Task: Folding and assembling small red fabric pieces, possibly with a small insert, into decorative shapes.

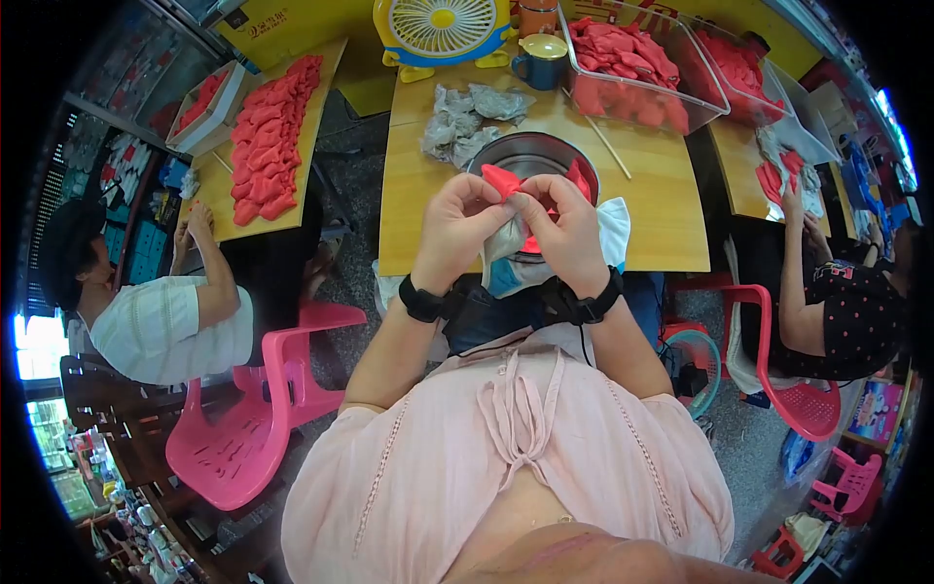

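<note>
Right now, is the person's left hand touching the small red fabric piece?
Touching. The head view shows the left hand pinching the red fabric piece between thumb and fingers, with no gap.

Red fabric piece, pale-pink blouse, black pink-dotted top

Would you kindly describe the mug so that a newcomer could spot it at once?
Find the middle wooden table, then the desk fan at its far edge. Just right of the fan stands the mug: dark blue with a yellowish top, unlike the orange container behind it.
</note>
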Tool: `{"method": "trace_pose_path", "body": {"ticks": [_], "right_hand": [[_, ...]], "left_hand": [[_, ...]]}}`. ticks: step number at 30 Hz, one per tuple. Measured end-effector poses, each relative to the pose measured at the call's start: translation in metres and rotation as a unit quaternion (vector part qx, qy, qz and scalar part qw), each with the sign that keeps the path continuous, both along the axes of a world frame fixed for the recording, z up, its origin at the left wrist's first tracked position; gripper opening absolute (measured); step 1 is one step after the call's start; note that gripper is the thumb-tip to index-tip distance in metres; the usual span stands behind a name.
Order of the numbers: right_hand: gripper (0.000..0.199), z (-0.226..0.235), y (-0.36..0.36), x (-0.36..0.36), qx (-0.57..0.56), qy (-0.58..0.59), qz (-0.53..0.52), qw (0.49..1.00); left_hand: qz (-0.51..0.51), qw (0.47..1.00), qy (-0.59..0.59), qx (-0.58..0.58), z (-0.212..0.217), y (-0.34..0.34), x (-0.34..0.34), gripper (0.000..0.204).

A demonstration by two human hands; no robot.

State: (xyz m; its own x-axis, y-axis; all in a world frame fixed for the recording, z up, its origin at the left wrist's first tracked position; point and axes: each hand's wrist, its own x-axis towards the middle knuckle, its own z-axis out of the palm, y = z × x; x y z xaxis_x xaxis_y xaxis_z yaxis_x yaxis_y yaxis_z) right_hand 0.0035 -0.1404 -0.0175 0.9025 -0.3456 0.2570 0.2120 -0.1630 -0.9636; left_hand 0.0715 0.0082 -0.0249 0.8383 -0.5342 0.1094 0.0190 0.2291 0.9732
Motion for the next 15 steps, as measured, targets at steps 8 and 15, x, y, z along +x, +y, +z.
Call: {"method": "trace_pose_path", "body": {"ticks": [8,15], "right_hand": [[0.012,-0.007,-0.01,0.001,0.09,0.018,0.105,0.99],[0.013,-0.006,0.001,-0.003,0.115,0.055,0.149,0.981]], "left_hand": [[0.043,0.999,-0.015,0.004,0.004,-0.003,-0.003,0.015],[0.16,0.984,-0.075,0.022,-0.01,-0.016,-0.003,0.014]]}}
